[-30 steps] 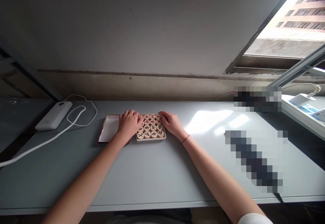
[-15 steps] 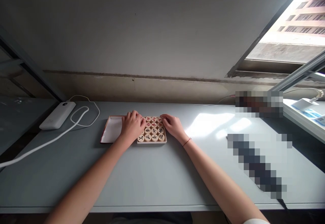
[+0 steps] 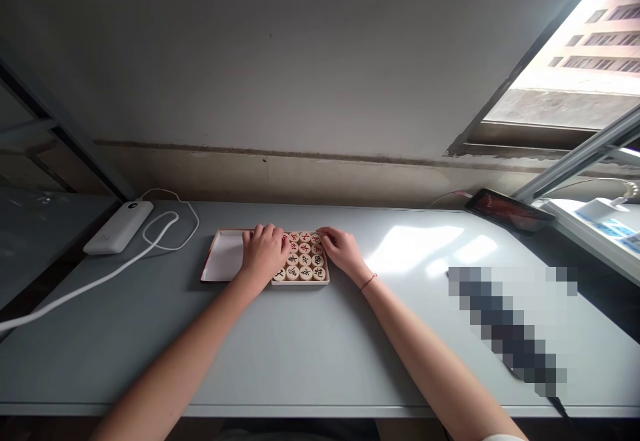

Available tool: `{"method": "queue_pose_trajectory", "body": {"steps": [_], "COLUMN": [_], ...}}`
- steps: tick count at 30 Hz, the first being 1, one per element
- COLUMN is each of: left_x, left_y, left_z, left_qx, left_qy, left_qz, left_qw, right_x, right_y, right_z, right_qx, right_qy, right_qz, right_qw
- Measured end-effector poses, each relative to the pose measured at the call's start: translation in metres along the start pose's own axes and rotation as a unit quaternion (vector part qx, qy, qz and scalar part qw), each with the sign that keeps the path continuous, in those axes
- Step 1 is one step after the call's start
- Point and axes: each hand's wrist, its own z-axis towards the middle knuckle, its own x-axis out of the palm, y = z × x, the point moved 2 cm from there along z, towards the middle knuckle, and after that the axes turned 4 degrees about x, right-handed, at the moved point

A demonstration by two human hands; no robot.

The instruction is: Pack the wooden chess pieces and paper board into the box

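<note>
A shallow white box [image 3: 300, 283] on the table holds several round Chinese chess pieces [image 3: 305, 273], with red characters in the far rows and black ones in the near rows. My left hand [image 3: 265, 254] is curled over the box's left side, hiding part of the left column; its fingertips are partly hidden. At the far right corner, my right hand [image 3: 343, 252] grips the box's edge with bent fingers. Left of the box lies an open lid [image 3: 223, 254] with a white inside and a reddish edge, partly behind my left hand.
A white power bank [image 3: 118, 229] with a white cable [image 3: 120, 269] lies at the left of the grey table [image 3: 310, 354]. A dark-screened phone [image 3: 509, 211] leans at the back right. A blurred-out object [image 3: 515, 334] lies nearer on the right. Wall and metal frames border the table.
The view has shifted slightly. My left hand sits a little differently over the left column, its fingers more bent. My right hand stays at the box's right corner.
</note>
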Motion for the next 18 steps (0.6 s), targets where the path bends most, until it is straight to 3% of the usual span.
{"method": "queue_pose_trajectory", "body": {"steps": [5, 7, 10, 14, 16, 18], "left_x": [0.001, 0.0, -0.006, -0.013, -0.014, -0.012], "left_y": [0.001, 0.002, 0.0, -0.007, -0.008, -0.006], "left_z": [0.001, 0.001, 0.001, -0.002, -0.004, -0.004], "left_qx": [0.005, 0.003, 0.002, -0.02, -0.031, -0.029], "left_qy": [-0.013, -0.027, -0.055, -0.047, -0.033, -0.032], "left_qz": [-0.022, -0.065, -0.198, -0.387, -0.425, -0.416], "left_qw": [1.0, 0.998, 0.979, 0.921, 0.904, 0.909], "right_x": [0.0, -0.002, -0.007, -0.004, -0.002, -0.001], "right_y": [-0.002, 0.0, 0.015, 0.041, 0.047, 0.044], "right_z": [0.001, -0.001, -0.008, -0.023, -0.027, -0.026], "right_qx": [0.007, -0.009, -0.126, -0.289, -0.322, -0.321], "right_qy": [0.002, -0.024, -0.073, -0.064, -0.071, -0.091], "right_qz": [0.014, 0.014, -0.009, -0.035, -0.036, -0.04], "right_qw": [1.0, 1.0, 0.989, 0.954, 0.943, 0.942]}}
